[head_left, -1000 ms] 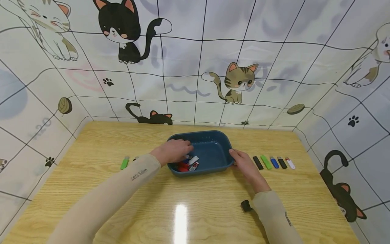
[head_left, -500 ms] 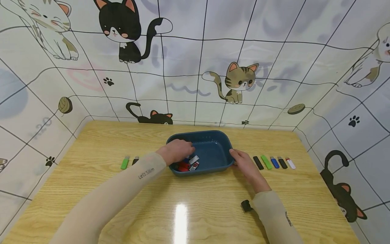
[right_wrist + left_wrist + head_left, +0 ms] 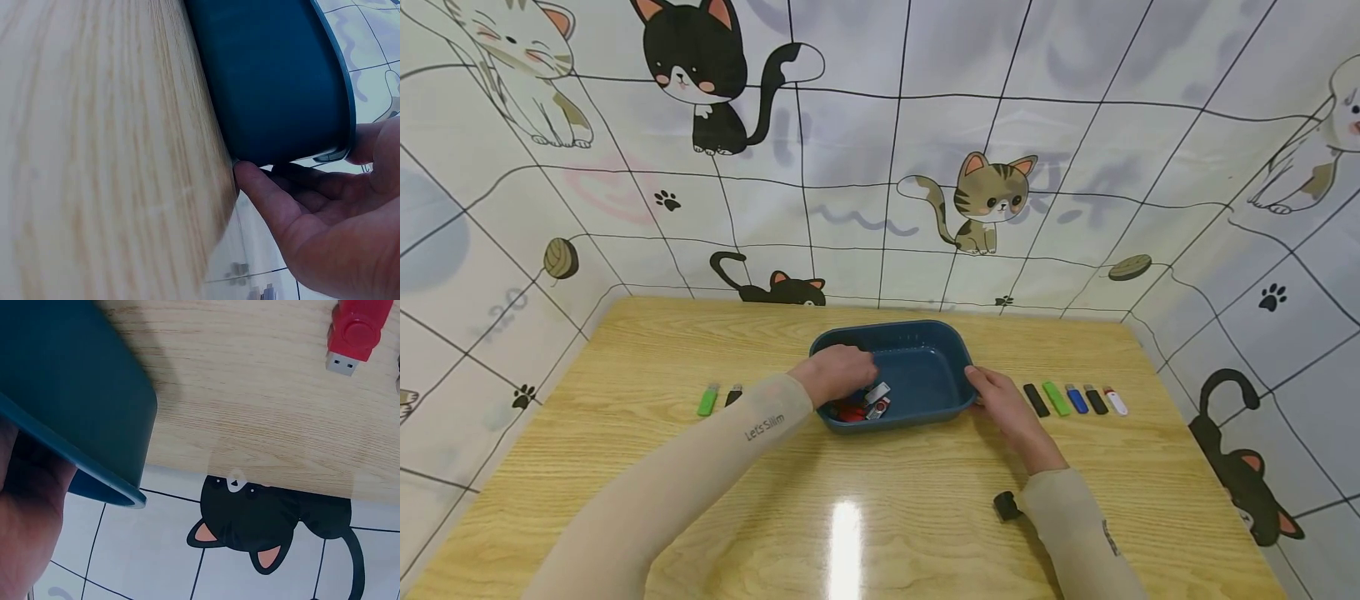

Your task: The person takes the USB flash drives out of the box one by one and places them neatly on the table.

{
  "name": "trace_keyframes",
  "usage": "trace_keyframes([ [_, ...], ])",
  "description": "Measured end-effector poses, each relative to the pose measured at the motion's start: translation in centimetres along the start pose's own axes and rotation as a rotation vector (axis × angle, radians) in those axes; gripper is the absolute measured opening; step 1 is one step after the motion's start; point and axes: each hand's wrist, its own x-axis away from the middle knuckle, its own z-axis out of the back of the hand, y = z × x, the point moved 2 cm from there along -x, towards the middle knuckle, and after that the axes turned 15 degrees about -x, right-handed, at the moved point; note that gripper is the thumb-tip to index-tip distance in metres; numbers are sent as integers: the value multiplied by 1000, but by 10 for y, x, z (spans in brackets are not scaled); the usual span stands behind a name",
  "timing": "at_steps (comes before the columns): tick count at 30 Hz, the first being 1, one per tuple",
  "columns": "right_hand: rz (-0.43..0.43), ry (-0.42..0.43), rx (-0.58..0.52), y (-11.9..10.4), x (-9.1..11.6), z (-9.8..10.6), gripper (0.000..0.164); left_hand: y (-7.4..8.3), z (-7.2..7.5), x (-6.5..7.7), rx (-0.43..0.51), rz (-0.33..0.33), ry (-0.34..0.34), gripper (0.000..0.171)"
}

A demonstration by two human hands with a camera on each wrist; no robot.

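Observation:
A dark blue plastic bin (image 3: 925, 387) stands at the middle of the table, with several USB sticks (image 3: 878, 394) heaped at its left end, some red, some silver. My left hand (image 3: 837, 372) reaches over the left rim into that end, knuckles up. Its fingertips are hidden behind the hand and the bin wall (image 3: 119, 400), and I cannot tell what they hold. At the other end, my right hand (image 3: 1000, 400) grips the bin, thumb at the rim. In the right wrist view, its fingers (image 3: 269, 200) lie against the bin's outer side, low near the table.
Right of the bin lies a row of several USB sticks (image 3: 1077, 399). To the left are a green USB stick (image 3: 707, 400), a black one (image 3: 733, 394) and a red one (image 3: 359, 328). A small black object (image 3: 1006, 506) lies beside the right sleeve. A cat-print curtain (image 3: 850, 208) hangs behind.
My left hand has shifted slightly right, deeper into the bin, and the black USB stick at left shows more from behind the sleeve. The right hand and bin stay put.

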Motion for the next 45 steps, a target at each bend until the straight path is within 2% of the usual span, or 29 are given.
trace_keyframes([
  [9, 6, 14, 21, 3, -2, 2, 67, 3, 1, -3, -53, -28, -2, 17],
  [17, 11, 8, 26, 3, -1, 2, 67, 5, 1, -4, -83, -12, 3, 16],
  [23, 4, 8, 31, 2, -1, 1, 67, -1, 3, 1, -6, 17, 3, 15],
  [28, 4, 8, 25, 1, -1, 1, 67, -10, 7, 10, 14, 51, 48, 14],
  [38, -3, 18, 25, -1, 0, -1, 65, -25, 13, 40, 258, 155, 182, 14],
  [45, 1, 26, 35, 0, 0, -2, 66, -36, 13, 68, 404, 234, 277, 8],
])
